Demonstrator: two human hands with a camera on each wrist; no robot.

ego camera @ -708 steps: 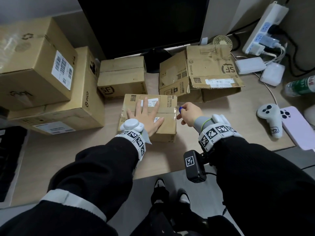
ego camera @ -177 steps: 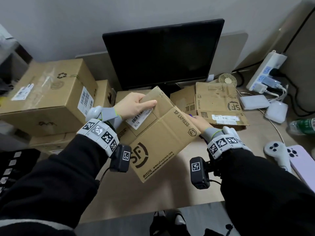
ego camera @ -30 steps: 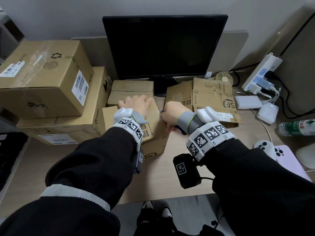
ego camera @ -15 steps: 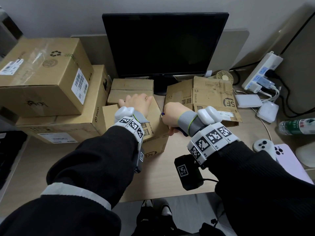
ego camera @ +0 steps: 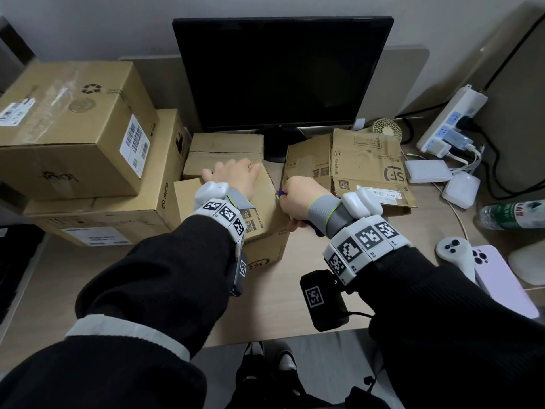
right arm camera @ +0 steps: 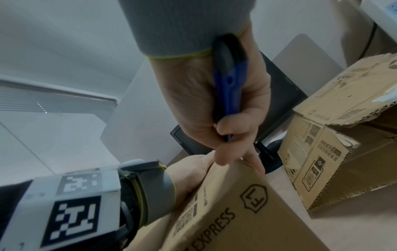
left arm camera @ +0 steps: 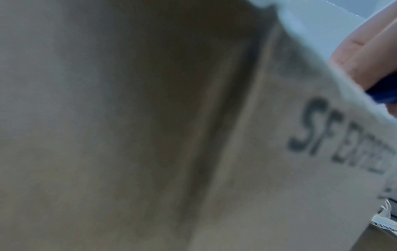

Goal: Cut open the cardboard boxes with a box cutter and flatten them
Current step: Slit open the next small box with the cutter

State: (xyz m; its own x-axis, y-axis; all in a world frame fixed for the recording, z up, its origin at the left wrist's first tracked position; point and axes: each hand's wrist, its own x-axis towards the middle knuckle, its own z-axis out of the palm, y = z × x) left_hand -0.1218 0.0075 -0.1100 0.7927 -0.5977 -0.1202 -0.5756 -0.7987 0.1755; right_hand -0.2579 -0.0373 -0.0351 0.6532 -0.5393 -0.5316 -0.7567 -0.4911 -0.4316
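Note:
A small SF Express box (ego camera: 267, 222) stands on the desk (ego camera: 265, 305) in front of me. My left hand (ego camera: 233, 177) lies on its top and presses it down; the fingertips are hidden past the far edge. My right hand (ego camera: 298, 199) grips a blue box cutter (ego camera: 314, 228) in a fist at the box's upper right edge. The right wrist view shows the blue box cutter (right arm camera: 229, 81) in my right hand (right arm camera: 225, 108), pointing down at the SF Express box (right arm camera: 247, 212). Blurred cardboard from the SF Express box (left arm camera: 279, 169) fills the left wrist view.
An opened, partly flattened box (ego camera: 362, 166) lies to the right, and another small box (ego camera: 224, 152) sits behind. Two large boxes (ego camera: 73, 128) are stacked at left. A monitor (ego camera: 280, 72) stands at the back. A power strip (ego camera: 454, 119), controller (ego camera: 454, 252), phone (ego camera: 501, 284) and bottle (ego camera: 513, 214) sit at right.
Six seconds ago both hands held the box tilted in the air; now it stands on the desk under my left hand. Over the last second my hands have barely moved.

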